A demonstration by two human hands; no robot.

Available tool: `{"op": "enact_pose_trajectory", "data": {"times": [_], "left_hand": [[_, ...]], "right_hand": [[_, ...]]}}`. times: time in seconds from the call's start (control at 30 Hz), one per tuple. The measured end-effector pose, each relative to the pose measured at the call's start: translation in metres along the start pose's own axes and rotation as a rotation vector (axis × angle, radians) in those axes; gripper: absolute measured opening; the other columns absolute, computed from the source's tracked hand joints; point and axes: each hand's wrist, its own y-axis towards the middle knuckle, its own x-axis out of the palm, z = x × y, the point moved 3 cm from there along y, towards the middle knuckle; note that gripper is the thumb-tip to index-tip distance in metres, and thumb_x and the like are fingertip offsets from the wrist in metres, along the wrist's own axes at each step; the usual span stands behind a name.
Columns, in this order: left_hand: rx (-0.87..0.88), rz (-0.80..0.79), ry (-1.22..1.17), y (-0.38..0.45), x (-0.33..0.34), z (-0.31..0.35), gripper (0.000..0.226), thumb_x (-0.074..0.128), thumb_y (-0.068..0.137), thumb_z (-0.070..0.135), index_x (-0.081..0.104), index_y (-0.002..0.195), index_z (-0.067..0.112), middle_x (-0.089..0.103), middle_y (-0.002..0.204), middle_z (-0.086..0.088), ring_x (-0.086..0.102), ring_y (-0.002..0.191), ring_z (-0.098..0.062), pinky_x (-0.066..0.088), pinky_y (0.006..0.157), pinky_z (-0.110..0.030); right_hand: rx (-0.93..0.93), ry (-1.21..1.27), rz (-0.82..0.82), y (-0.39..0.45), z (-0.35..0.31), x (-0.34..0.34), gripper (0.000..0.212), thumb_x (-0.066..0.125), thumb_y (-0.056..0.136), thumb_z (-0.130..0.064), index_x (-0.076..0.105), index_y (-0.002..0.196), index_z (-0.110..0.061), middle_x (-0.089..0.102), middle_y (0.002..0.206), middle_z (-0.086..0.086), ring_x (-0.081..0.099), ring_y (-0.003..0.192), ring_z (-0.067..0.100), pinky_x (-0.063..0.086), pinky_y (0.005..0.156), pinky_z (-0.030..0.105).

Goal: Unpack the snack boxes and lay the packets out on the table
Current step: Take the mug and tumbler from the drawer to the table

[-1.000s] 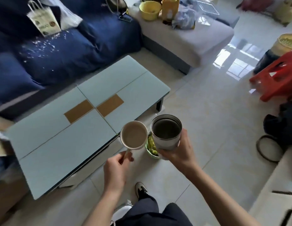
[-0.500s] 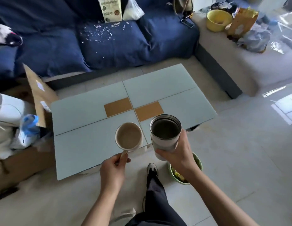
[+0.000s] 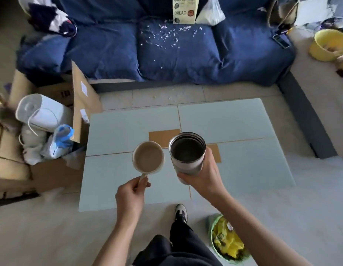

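Both hands are occupied above the desk (image 3: 243, 123), left hand (image 3: 131, 196) pinching a mug (image 3: 148, 158) handle, right hand (image 3: 202, 174) wrapping a steel tumbler (image 3: 187, 152), while the cardboard boxes (image 3: 51, 169) lie nearer the left.

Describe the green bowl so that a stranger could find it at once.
Start at the pale blue table and look at the floor on its near right side, beside the person's dark shoe. The green bowl there holds yellow packets; the other bowl, far right, is yellow.

Pale blue table (image 3: 243, 121), tan centre patches; navy sofa (image 3: 166, 54); beige cup (image 3: 148, 158); yellow bowl (image 3: 328, 45).
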Motion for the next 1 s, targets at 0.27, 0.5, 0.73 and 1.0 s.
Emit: {"op": "enact_pose_trajectory", "data": {"times": [0.27, 0.5, 0.73, 1.0], "left_hand": [[-0.096, 0.099, -0.046, 0.067, -0.014, -0.012, 0.026, 0.063, 0.093, 0.031, 0.071, 0.070, 0.022, 0.072, 0.073, 0.013, 0.068, 0.075, -0.009, 0.049, 0.067, -0.029], [-0.164, 0.151, -0.049, 0.139, -0.040, -0.035, 0.027, 0.061, 0.094, 0.034, 0.073, 0.074, 0.019, 0.073, 0.079, 0.011, 0.069, 0.074, -0.016, 0.049, 0.066, -0.029], [-0.189, 0.131, -0.074, 0.218, -0.059, -0.070, 0.025, 0.063, 0.093, 0.031, 0.074, 0.076, 0.016, 0.073, 0.079, 0.008, 0.069, 0.076, -0.015, 0.051, 0.070, -0.028], [-0.214, 0.132, -0.102, 0.308, -0.044, -0.131, 0.025, 0.064, 0.092, 0.027, 0.075, 0.077, 0.010, 0.073, 0.076, 0.003, 0.067, 0.078, -0.016, 0.041, 0.068, -0.024]], "right_hand": [[0.027, -0.027, -0.129, 0.080, -0.012, 0.051, 0.086, 0.092, 0.056, -0.024, 0.043, 0.127, -0.025, 0.059, 0.116, -0.011, 0.055, 0.101, 0.010, 0.043, 0.079, 0.025], [0.018, -0.050, -0.189, 0.134, -0.023, 0.113, 0.086, 0.091, 0.059, -0.023, 0.041, 0.129, -0.029, 0.057, 0.120, -0.011, 0.055, 0.104, 0.009, 0.040, 0.078, 0.021], [0.100, -0.034, -0.150, 0.174, -0.015, 0.182, 0.080, 0.092, 0.058, -0.019, 0.045, 0.123, -0.026, 0.059, 0.113, -0.013, 0.058, 0.098, 0.011, 0.041, 0.070, 0.015], [0.169, 0.032, -0.064, 0.219, 0.033, 0.261, 0.084, 0.092, 0.054, -0.015, 0.044, 0.118, -0.038, 0.058, 0.108, -0.026, 0.051, 0.096, -0.021, 0.039, 0.072, 0.000]]}}
